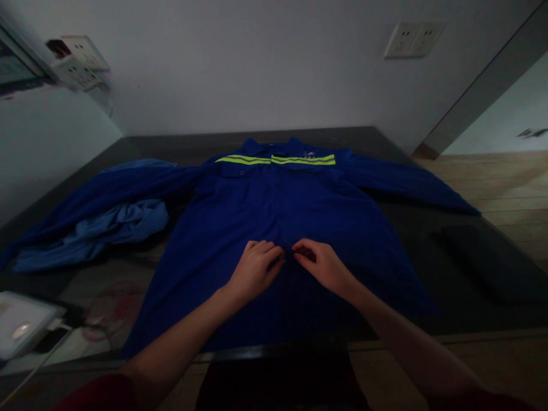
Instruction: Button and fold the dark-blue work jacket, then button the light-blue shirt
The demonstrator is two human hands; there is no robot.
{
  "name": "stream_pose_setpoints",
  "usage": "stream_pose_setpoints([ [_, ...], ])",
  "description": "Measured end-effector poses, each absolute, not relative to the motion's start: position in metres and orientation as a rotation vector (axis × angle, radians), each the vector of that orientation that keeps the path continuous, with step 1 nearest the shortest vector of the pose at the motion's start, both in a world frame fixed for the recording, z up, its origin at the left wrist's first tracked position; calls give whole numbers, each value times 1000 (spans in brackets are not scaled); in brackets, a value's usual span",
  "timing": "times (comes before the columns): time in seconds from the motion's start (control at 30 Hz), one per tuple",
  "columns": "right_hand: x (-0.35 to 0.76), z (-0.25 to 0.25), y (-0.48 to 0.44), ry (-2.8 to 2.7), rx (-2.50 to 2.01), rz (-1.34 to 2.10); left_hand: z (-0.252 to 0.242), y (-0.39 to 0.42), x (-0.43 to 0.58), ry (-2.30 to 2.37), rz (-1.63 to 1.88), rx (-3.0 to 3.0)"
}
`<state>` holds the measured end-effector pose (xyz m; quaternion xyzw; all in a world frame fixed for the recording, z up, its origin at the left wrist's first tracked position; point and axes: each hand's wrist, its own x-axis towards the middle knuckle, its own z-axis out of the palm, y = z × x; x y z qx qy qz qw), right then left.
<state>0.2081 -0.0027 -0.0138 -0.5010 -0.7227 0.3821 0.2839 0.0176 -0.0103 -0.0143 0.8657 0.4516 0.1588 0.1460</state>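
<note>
One blue work shirt [274,211] lies spread on a dark table [409,228], collar [295,145] at twelve o'clock. Left hand [256,265] at seven o'clock and right hand [323,265] at four curl over its midline; whether either pinches it cannot be told. Apparent step: fingertip work there; next move calls for steady, paired pinching.

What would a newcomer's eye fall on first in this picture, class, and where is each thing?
The bright yellow-green stripes stand out first, running across the chest of the dark blue shirt spread over the dark table. Next come the left hand and right hand, both curled, close together at the shirt's lower middle. A crumpled, lighter blue cloth lies on the picture's left.
</note>
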Motion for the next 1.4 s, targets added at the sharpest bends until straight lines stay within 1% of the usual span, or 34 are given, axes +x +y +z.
stream_pose_setpoints([
  [0.43,210,-16,1,-1765,-1241,1318,-13,-11,16,1272,560,2383],
  [0.63,213,-10,1,-1712,-1182,1551,-14,-10,16,1292,554,2278],
  [0.7,213,-11,0,-1743,-1188,1509,-14,-10,16,1307,566,2245],
  [0.83,210,-14,-1,-1844,-1279,1200,-12,-10,15,1335,593,2176],
  [0.9,209,-15,-2,-1867,-1274,1120,-11,-10,15,1339,599,2116],
  [1.17,206,-15,-2,-1917,-1208,1096,-7,-10,13,1299,608,1936],
  [1.4,200,-21,-4,-1952,-1223,985,-7,-12,15,1327,607,1704],
])
